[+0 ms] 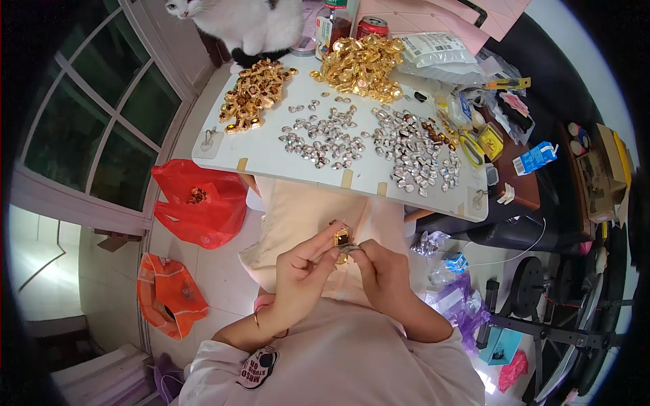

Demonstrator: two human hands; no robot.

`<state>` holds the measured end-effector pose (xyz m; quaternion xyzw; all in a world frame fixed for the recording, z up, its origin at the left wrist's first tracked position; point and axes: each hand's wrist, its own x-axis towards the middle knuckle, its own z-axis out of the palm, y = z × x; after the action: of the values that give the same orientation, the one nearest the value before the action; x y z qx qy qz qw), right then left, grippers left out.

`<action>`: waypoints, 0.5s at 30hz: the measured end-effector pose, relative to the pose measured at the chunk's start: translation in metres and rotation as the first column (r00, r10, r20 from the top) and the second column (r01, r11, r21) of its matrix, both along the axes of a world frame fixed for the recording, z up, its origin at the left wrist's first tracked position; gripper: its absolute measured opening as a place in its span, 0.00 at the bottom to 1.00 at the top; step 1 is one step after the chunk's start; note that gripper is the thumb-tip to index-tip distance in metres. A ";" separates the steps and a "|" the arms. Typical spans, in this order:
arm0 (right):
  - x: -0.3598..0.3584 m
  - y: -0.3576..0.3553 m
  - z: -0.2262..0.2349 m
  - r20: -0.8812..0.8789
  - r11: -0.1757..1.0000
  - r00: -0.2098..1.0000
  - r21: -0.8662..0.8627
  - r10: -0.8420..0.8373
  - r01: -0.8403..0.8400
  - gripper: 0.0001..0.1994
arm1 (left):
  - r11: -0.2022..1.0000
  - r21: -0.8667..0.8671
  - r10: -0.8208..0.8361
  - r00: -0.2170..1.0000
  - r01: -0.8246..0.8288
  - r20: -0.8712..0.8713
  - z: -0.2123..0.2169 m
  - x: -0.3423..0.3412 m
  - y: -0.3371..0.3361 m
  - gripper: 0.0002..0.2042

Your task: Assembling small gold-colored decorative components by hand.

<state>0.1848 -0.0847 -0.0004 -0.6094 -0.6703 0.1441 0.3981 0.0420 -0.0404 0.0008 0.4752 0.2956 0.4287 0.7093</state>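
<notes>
Above my lap, my left hand [301, 271] pinches a small gold ornament with a dark stone [342, 237] between thumb and fingers. Close against it, my right hand [384, 269] has thumb and finger pressed together at the ornament's lower side. A small silvery bit shows between the fingertips, too small to name. Beyond my hands, the white table holds loose silver teardrop-shaped gems [325, 141] and a second spread of silver gems [412, 145]. Behind these lie a heap of plain gold pieces [362, 66] and, further left, a heap of gold pieces with brown stones [254, 95].
A white cat [247, 27] sits at the table's far left corner. Yellow-handled scissors [472, 147], a utility knife [508, 84] and plastic packages [440, 57] crowd the right side. A red bag [203, 220] and an orange bag [166, 291] stand on the floor at left.
</notes>
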 end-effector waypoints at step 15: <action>0.001 0.006 -0.010 -0.861 0.904 0.507 -0.184 0.041 -0.386 0.16 | 0.793 -0.471 -0.044 0.807 0.387 0.589 -0.006 -0.005 0.015 0.30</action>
<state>0.1861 -0.0790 -0.0108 -0.4355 -0.4288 0.5855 0.5326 0.0367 -0.0254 -0.0053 0.1290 0.1347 0.3499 0.9180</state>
